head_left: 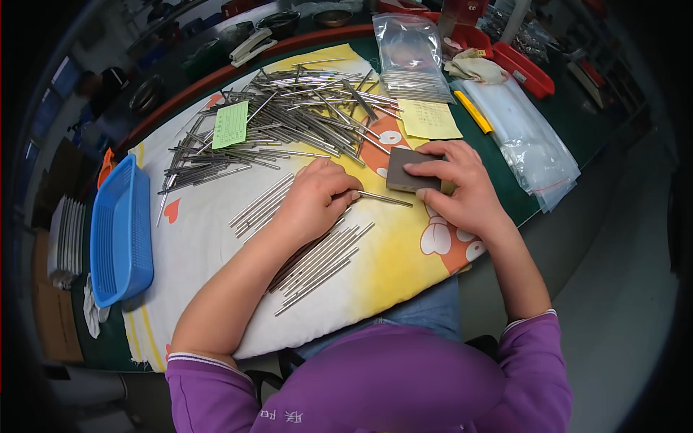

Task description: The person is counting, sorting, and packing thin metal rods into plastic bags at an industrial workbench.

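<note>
Between the closed fingers of my left hand (pixel 317 196) is a thin metal rod (pixel 386 198), its free end pointing right. My right hand (pixel 458 180) grips a dark grey rectangular block (pixel 408 169) by its right side, just above and right of the rod's end. The rod and block look slightly apart. Beneath my left hand and forearm, several shiny rods (pixel 325 267) lie side by side on the cloth; my arm hides part of them. Farther off is a large, tangled pile of metal rods (pixel 289 108) with a green paper slip (pixel 231 125) on it.
A patterned cloth (pixel 195 267) covers the green table. At left stands a blue plastic basket (pixel 121 231). On the far right are a bag of rods (pixel 413 58), a yellow note (pixel 429 119), a yellow cutter (pixel 473 112), clear plastic bags (pixel 516 133) and a red tray (pixel 523 70).
</note>
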A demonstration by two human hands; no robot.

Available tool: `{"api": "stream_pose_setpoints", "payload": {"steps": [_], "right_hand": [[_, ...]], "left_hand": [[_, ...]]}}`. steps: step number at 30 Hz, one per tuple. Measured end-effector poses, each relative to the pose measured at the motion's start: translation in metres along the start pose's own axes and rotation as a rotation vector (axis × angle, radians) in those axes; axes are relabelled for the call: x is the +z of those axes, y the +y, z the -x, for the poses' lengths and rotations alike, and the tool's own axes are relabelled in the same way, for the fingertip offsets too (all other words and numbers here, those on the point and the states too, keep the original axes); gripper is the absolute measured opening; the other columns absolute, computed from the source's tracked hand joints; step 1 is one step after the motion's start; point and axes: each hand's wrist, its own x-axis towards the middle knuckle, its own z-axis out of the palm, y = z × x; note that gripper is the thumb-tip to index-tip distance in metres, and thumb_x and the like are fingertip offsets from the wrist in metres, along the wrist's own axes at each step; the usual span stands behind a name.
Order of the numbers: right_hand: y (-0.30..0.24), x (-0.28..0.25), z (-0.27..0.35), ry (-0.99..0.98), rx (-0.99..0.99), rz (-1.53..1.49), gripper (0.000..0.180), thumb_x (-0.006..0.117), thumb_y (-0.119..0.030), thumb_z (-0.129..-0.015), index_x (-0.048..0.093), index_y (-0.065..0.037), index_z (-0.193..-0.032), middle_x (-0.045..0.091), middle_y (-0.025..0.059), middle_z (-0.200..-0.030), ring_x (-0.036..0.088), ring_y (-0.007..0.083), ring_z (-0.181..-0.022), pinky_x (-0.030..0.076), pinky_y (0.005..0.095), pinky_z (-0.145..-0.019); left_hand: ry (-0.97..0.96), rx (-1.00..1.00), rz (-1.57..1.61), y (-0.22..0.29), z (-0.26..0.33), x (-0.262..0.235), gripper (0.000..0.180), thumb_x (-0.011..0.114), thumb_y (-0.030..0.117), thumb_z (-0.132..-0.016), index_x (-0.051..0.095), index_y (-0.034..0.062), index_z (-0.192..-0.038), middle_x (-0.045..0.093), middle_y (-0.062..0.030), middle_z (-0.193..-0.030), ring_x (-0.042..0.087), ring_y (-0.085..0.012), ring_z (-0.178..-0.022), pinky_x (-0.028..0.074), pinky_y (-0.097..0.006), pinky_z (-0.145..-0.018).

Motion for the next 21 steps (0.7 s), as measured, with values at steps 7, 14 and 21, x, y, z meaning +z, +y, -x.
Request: {"api": "stream_pose_setpoints", "payload": {"steps": [7, 14, 21], "right_hand": [[0.007, -0.014, -0.008, 0.004, 0.058, 0.006, 0.038, 0.064, -0.004, -0.063, 0.064, -0.011, -0.100, 0.054, 0.0080, -0.115, 0.047, 0.0248, -0.111, 0.033, 0.0354, -0.098], [0.052, -0.067, 0.017, -0.149, 0.396, -0.055, 0.064, 0.062, -0.001, -0.065, 0.048, -0.016, -0.125, 0.043, 0.0127, -0.128, 0.038, 0.0274, -0.122, 0.031, 0.0356, -0.103], [0.028, -0.032, 0.032, 0.118, 0.531, 0.477, 0.060, 0.071, -0.033, -0.068, 0.051, -0.012, -0.121, 0.044, 0.0194, -0.124, 0.041, 0.0340, -0.117, 0.035, 0.0406, -0.098]], "left_hand": [[-0.012, -0.006, -0.009, -0.004, 0.001, 0.000, 0.010, 0.065, 0.007, -0.073, 0.062, 0.0054, -0.083, 0.056, -0.0064, -0.076, 0.050, -0.0246, -0.082, 0.042, -0.034, -0.074], [0.014, 0.010, -0.049, -0.002, 0.001, 0.002, 0.010, 0.064, 0.008, -0.074, 0.062, 0.0054, -0.083, 0.056, -0.0065, -0.077, 0.050, -0.0249, -0.082, 0.041, -0.035, -0.076], [-0.028, 0.025, -0.065, 0.013, -0.012, 0.001, 0.009, 0.063, 0.010, -0.076, 0.062, 0.0053, -0.083, 0.056, -0.0066, -0.077, 0.051, -0.0246, -0.083, 0.042, -0.035, -0.076]]}}
